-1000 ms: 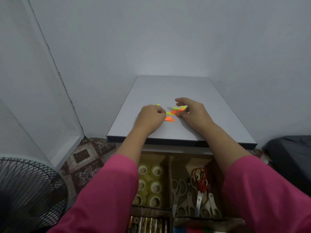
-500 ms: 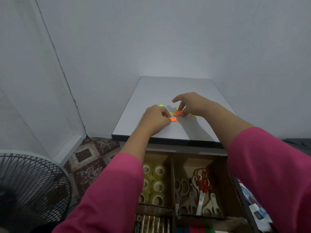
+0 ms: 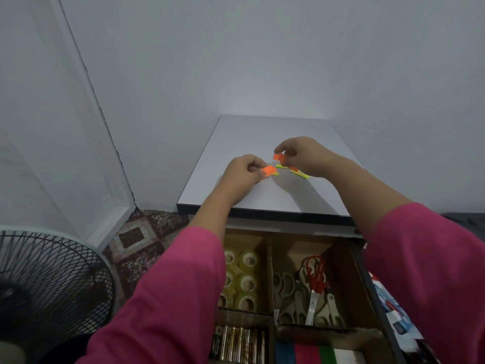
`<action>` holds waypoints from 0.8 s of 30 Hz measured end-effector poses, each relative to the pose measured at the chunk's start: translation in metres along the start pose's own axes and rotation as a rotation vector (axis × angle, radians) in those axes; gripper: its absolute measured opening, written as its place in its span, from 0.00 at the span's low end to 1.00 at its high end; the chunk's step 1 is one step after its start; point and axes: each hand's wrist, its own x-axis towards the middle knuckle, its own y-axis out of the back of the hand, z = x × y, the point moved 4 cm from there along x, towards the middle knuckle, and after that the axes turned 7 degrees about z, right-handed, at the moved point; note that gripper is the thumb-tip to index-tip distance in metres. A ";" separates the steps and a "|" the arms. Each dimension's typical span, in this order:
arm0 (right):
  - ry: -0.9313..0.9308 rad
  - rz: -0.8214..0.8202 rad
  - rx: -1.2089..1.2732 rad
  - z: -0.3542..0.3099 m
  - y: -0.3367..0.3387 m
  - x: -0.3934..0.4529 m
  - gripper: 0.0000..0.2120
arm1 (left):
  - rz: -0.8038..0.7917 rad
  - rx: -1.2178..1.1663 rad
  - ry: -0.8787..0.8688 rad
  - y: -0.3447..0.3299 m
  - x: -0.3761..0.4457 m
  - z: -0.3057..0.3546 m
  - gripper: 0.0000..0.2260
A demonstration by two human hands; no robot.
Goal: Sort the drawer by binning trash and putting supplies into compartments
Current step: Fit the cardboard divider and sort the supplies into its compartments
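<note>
On the grey cabinet top (image 3: 262, 137) lie small orange and yellow-green paper scraps (image 3: 299, 172). My left hand (image 3: 241, 173) pinches an orange scrap (image 3: 269, 169) with a yellow-green piece under it. My right hand (image 3: 304, 153) pinches another orange scrap (image 3: 278, 157) lifted just above the top. Below, the open drawer (image 3: 360, 261) has cardboard compartments holding tape rolls (image 3: 244, 274), scissors (image 3: 312, 290), batteries (image 3: 241, 342) and coloured pads (image 3: 304, 353).
A fan (image 3: 49, 282) stands at the lower left on the patterned floor (image 3: 141, 237). White walls close in behind and to the left. Printed packets (image 3: 393, 311) lie to the right of the drawer. A dark object (image 3: 467, 219) sits at the far right.
Both hands have picked scraps off the cabinet top. My right hand rose with an orange scrap, and my left hand now holds an orange piece clear of the surface.
</note>
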 end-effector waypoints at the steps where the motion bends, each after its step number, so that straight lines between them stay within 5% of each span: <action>1: -0.022 0.022 0.048 -0.001 0.004 -0.008 0.10 | 0.001 -0.014 0.003 0.000 -0.002 0.001 0.03; 11: -0.347 -0.078 0.432 0.011 0.017 -0.175 0.05 | -0.080 -0.153 0.014 -0.006 -0.082 0.027 0.03; 19: -0.577 -0.276 0.015 0.031 -0.042 -0.296 0.09 | -0.419 -0.129 0.173 -0.028 -0.214 -0.005 0.07; 24: -0.600 -0.219 -0.244 0.043 -0.082 -0.321 0.14 | -0.458 -0.176 0.221 -0.043 -0.234 -0.019 0.08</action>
